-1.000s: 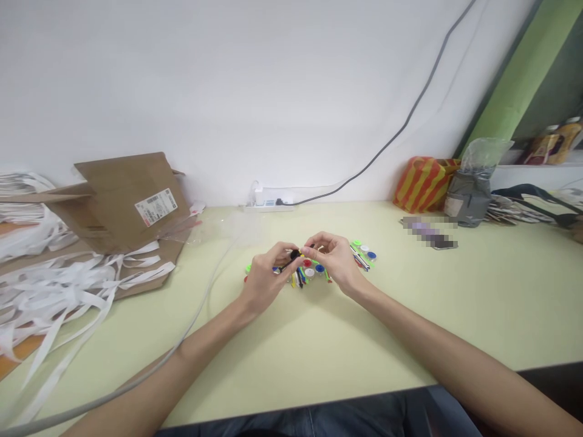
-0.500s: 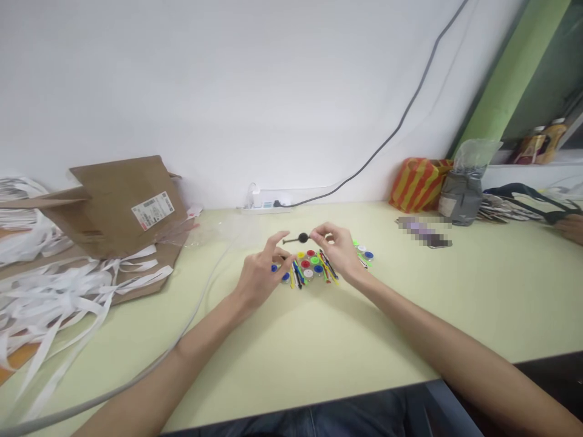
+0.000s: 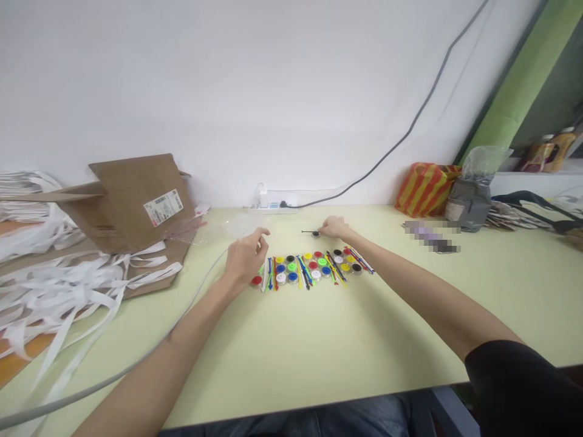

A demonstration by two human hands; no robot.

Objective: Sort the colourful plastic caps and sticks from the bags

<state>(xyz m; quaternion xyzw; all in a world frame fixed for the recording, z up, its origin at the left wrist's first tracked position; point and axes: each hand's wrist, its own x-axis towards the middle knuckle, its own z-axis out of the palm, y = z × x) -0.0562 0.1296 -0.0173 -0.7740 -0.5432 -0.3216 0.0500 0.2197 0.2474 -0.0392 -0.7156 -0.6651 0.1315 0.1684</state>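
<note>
A cluster of small coloured discs and thin sticks (image 3: pixel 314 268) lies on the pale yellow table (image 3: pixel 346 340). My right hand (image 3: pixel 334 227) reaches beyond the cluster toward the wall and pinches a small black disc on a thin black stick (image 3: pixel 313 233), held low at the table surface. My left hand (image 3: pixel 246 255) hovers over the left end of the cluster with its fingers loosely apart and nothing in them, close to a red disc (image 3: pixel 257 280).
A white power strip (image 3: pixel 273 202) with a grey cable sits at the wall. A cardboard box (image 3: pixel 132 203) and white paper strips (image 3: pixel 68 285) fill the left side. A grey cable (image 3: pixel 136 370) crosses the table. Striped bag (image 3: pixel 423 188), plastic bag (image 3: pixel 471 194) at right.
My right hand carried the black disc-and-stick piece away from the cluster toward the wall and lowered it. My left hand let go of it and shifted left, uncovering the cluster.
</note>
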